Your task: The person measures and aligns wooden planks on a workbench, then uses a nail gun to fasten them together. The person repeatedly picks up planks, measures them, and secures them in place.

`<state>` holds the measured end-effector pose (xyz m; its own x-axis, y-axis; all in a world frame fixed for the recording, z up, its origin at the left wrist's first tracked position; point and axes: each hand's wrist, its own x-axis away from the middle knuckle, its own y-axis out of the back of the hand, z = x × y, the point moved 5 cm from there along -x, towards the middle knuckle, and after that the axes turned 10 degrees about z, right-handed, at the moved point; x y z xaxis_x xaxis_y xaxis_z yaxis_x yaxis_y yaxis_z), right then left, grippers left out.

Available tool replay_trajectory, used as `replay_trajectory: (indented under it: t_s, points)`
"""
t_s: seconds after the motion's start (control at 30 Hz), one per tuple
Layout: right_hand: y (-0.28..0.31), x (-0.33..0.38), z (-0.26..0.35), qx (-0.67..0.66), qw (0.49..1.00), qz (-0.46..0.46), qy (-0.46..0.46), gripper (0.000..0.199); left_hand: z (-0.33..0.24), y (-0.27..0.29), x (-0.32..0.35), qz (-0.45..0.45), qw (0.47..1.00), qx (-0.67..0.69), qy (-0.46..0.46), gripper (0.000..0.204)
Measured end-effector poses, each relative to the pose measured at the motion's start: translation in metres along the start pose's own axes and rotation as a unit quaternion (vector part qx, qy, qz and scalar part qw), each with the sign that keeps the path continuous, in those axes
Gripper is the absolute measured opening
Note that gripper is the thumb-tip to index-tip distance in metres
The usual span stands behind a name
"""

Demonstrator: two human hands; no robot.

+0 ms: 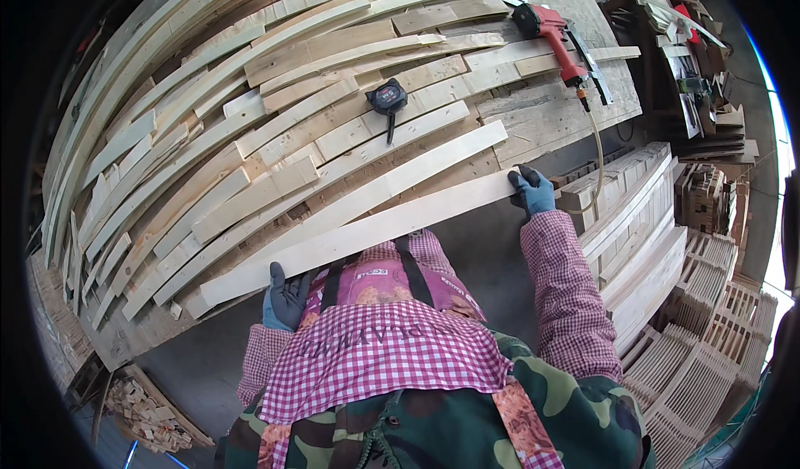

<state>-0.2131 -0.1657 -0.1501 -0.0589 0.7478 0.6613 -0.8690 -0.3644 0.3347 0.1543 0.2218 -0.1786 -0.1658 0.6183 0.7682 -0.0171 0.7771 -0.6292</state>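
Observation:
A long pale wooden slat (375, 233) lies slantwise across the bench's near edge, in front of my body. Its right end is in my right hand (533, 192), in a blue and dark grey glove, fingers closed over the tip. Under the slat's near edge, toward its left end, my left hand (287, 299) grips it, the thumb up against the wood; the other fingers are partly hidden. Just beyond lies another pale slat (400, 179). A dark tape measure (387, 97) rests on the boards farther back.
Many wooden strips cover the workbench (546, 127). A red and black air nail gun (552, 36) lies at the far right, its hose (598, 157) hanging over the edge. Stacked timber (629, 219) and slatted wood panels (679, 369) stand right. A crate of offcuts (150, 411) is lower left.

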Motion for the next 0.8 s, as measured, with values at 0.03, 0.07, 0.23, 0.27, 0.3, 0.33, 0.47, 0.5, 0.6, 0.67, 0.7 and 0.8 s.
replay_trajectory:
  t_s: [0.03,0.07,0.23,0.27,0.3,0.33,0.47,0.5,0.6,0.67,0.7,0.8]
  points:
    - [0.002,-0.018,0.002,-0.043,0.999,0.0,0.017,0.038,0.007,0.003,-0.008,0.007,1.0,0.01,0.003,0.039]
    - [0.005,-0.038,0.009,-0.03,0.999,0.01,0.016,0.038,0.015,0.014,-0.02,0.014,1.0,0.021,0.007,0.039]
    - [0.002,-0.122,0.027,0.158,0.985,0.05,0.057,0.039,0.052,0.01,-0.05,-0.053,0.997,0.061,-0.019,0.026]
    - [0.002,-0.131,0.031,0.199,0.975,0.044,0.093,0.039,0.058,-0.003,-0.055,0.016,0.995,0.095,-0.003,0.025]
    - [-0.007,-0.123,0.049,0.192,0.976,0.056,0.082,0.04,0.06,-0.002,-0.062,-0.002,0.997,0.08,-0.019,0.028]
    - [-0.005,-0.138,0.037,0.253,0.963,0.036,0.091,0.04,0.06,0.005,-0.067,-0.018,0.997,0.063,-0.034,0.032]
    - [-0.013,-0.145,0.023,0.257,0.962,0.036,0.086,0.043,0.053,0.011,-0.071,-0.205,0.962,-0.175,-0.043,0.052]
    - [-0.01,-0.153,0.015,0.22,0.969,0.046,0.108,0.043,0.051,-0.002,-0.068,-0.262,0.933,-0.247,-0.016,0.055]
    - [-0.01,-0.161,-0.001,0.083,0.983,0.096,0.13,0.042,0.033,-0.003,-0.067,-0.337,0.826,-0.438,0.111,0.052]
    - [-0.007,-0.162,0.001,0.176,0.975,0.066,0.116,0.039,0.03,-0.07,-0.066,-0.356,0.687,-0.629,0.076,0.04]
    - [-0.006,-0.163,0.002,0.222,0.967,0.054,0.109,0.038,0.036,-0.099,-0.071,-0.287,0.59,-0.752,-0.064,0.037]
    - [-0.006,-0.161,0.009,0.284,0.954,0.05,0.083,0.038,0.09,-0.187,-0.091,-0.072,0.345,-0.898,-0.264,0.051]
